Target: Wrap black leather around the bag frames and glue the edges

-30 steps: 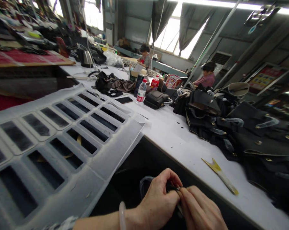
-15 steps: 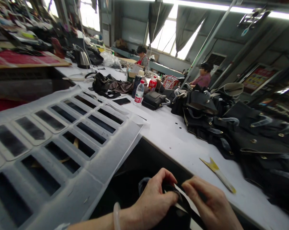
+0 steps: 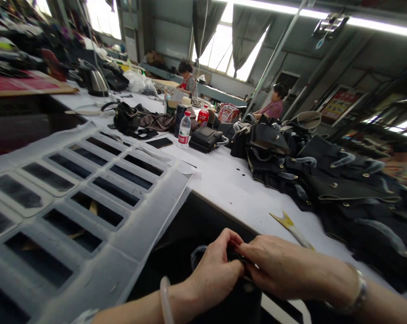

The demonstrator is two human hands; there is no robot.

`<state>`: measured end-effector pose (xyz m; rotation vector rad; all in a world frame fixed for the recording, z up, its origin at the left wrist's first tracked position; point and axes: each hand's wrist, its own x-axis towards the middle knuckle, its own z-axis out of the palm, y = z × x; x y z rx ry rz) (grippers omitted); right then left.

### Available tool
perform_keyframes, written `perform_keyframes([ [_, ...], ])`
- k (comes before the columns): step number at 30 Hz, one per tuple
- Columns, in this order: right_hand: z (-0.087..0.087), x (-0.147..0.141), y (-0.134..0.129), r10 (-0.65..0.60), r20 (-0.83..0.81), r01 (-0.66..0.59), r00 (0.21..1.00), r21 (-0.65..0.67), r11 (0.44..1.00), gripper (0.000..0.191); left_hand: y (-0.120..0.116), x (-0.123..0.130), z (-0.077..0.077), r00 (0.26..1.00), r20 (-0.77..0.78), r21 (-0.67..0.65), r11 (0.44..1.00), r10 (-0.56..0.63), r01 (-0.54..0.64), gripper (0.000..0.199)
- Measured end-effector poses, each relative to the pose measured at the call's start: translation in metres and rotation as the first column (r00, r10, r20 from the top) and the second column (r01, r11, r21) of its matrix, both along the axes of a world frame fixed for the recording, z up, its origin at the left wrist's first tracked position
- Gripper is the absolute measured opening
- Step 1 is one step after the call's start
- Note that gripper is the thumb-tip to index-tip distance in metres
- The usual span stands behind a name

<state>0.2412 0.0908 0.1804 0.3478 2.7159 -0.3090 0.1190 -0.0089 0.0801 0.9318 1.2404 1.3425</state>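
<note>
Low in the view, my left hand [image 3: 212, 267] is closed on the edge of a black bag [image 3: 242, 306], thumb on top and fingers curled over. My right hand [image 3: 284, 265] meets it there, its fingers pinching the same edge; the exact spot is hidden between the fingers. A loop of clear plastic wrap [image 3: 196, 257] shows beside my left hand. Below my right wrist lies a pale-edged strip [image 3: 282, 310], partly covered by the arm. A yellow forked tool [image 3: 291, 228] rests on the white table [image 3: 220, 198], just beyond my right hand.
To the right is a heap of black bags [image 3: 328, 180] with plastic-wrapped handles. A translucent slotted sheet [image 3: 122, 243] spreads across the left. Further back stand a water bottle [image 3: 184, 130], a phone [image 3: 159, 142] and a kettle [image 3: 95, 83]. People sit in the background.
My right hand has moved left and in against my left hand, onto the bag's edge. The camera view has shifted to the right.
</note>
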Motion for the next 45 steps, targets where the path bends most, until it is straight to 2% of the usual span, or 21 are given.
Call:
perform_keyframes([
  [3,-0.01,0.0,-0.009,-0.051,-0.04,0.054,0.998,0.07,0.996,0.01,-0.001,0.001,0.002,0.999,0.014,-0.013,0.999,0.03,-0.029,0.033],
  [6,-0.027,0.007,-0.016,-0.093,-0.166,0.11,0.982,0.099,0.989,0.012,0.0,0.002,0.005,0.998,0.043,-0.046,0.998,0.056,-0.054,0.033],
  [11,-0.047,0.019,-0.02,0.023,-0.335,0.064,0.942,0.246,0.967,0.014,0.004,0.004,0.015,0.995,0.076,-0.11,0.992,0.071,-0.063,0.03],
  [14,-0.048,0.02,-0.019,0.097,-0.389,0.045,0.916,0.34,0.939,0.017,0.004,0.002,0.015,0.996,0.075,-0.111,0.993,0.041,-0.032,0.029],
  [18,-0.047,0.018,-0.02,0.133,-0.454,0.058,0.881,0.382,0.922,0.019,0.001,0.001,0.007,0.991,0.126,-0.079,0.996,0.049,-0.039,0.032],
  [21,-0.048,0.019,-0.022,0.204,-0.487,0.035,0.849,0.438,0.898,0.022,0.0,0.003,0.001,0.988,0.145,-0.068,0.996,0.062,-0.053,0.037],
  [24,-0.051,0.021,-0.024,0.25,-0.489,0.013,0.836,0.472,0.881,0.025,0.001,0.007,-0.001,0.992,0.107,-0.045,0.997,0.073,-0.068,0.039],
  [30,-0.058,0.023,-0.025,0.262,-0.484,0.002,0.835,0.478,0.878,0.026,0.002,0.01,0.001,0.997,0.0,-0.032,0.996,0.078,-0.078,0.031],
  [32,-0.055,0.022,-0.026,0.254,-0.492,-0.004,0.833,0.453,0.891,0.025,0.0,0.009,0.001,0.997,0.017,-0.033,0.996,0.08,-0.08,0.03],
  [34,-0.047,0.021,-0.025,0.171,-0.485,0.0,0.858,0.333,0.943,0.024,-0.001,0.008,0.0,0.995,0.062,-0.036,0.997,0.077,-0.075,0.03],
  [36,-0.038,0.02,-0.021,-0.043,-0.437,0.083,0.898,0.074,0.994,0.026,-0.002,0.007,-0.002,0.991,0.108,-0.03,0.997,0.078,-0.075,0.031],
  [37,-0.034,0.02,-0.019,-0.183,-0.394,0.163,0.9,-0.085,0.983,0.03,-0.002,0.006,-0.003,0.989,0.122,-0.021,0.997,0.079,-0.077,0.032],
  [38,-0.032,0.019,-0.016,-0.329,-0.337,0.259,0.882,-0.236,0.937,0.035,-0.001,0.006,-0.003,0.989,0.126,-0.016,0.997,0.082,-0.081,0.031],
  [40,-0.033,0.018,-0.009,-0.56,-0.221,0.421,0.798,-0.462,0.781,0.044,-0.001,0.005,-0.004,0.989,0.111,-0.021,0.996,0.094,-0.092,0.027],
  [41,-0.036,0.017,-0.007,-0.633,-0.166,0.469,0.756,-0.537,0.701,0.046,-0.001,0.005,-0.004,0.991,0.099,-0.027,0.995,0.095,-0.093,0.025],
  [45,-0.049,0.017,-0.003,-0.746,0.055,0.523,0.664,-0.748,0.41,0.05,-0.002,0.006,-0.002,0.995,0.048,-0.029,0.996,0.084,-0.083,0.02],
])
